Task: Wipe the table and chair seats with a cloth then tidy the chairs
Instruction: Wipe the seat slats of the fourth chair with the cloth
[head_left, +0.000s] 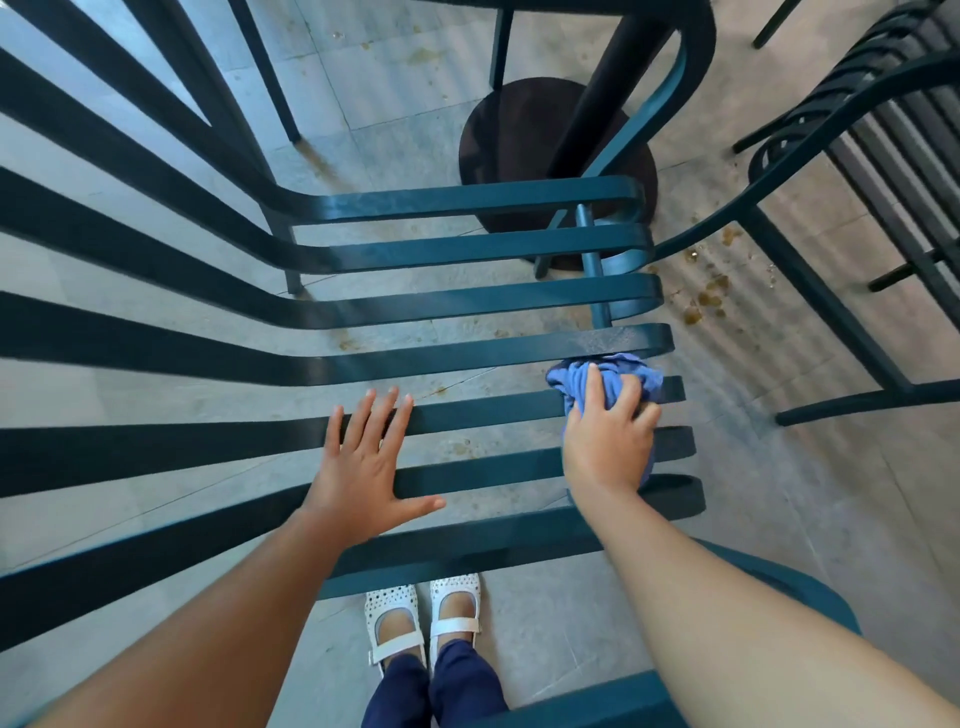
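Since the soft, light, crumpled blue cloth (610, 382) bunches easily, right hand (608, 441) clutches its middle; left hand (363, 467), fingers spread, steadies the rigid teal slatted metal chair seat (467, 353).

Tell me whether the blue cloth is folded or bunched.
Bunched: the blue cloth shows crumpled folds under the right hand on the slatted seat.

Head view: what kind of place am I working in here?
Probably a café or restaurant seating area, maybe a terrace. Matching dark slatted metal chairs stand around a pedestal table base, and food-like stains spot the tiled floor. The right hand presses a blue cloth on a seat slat.
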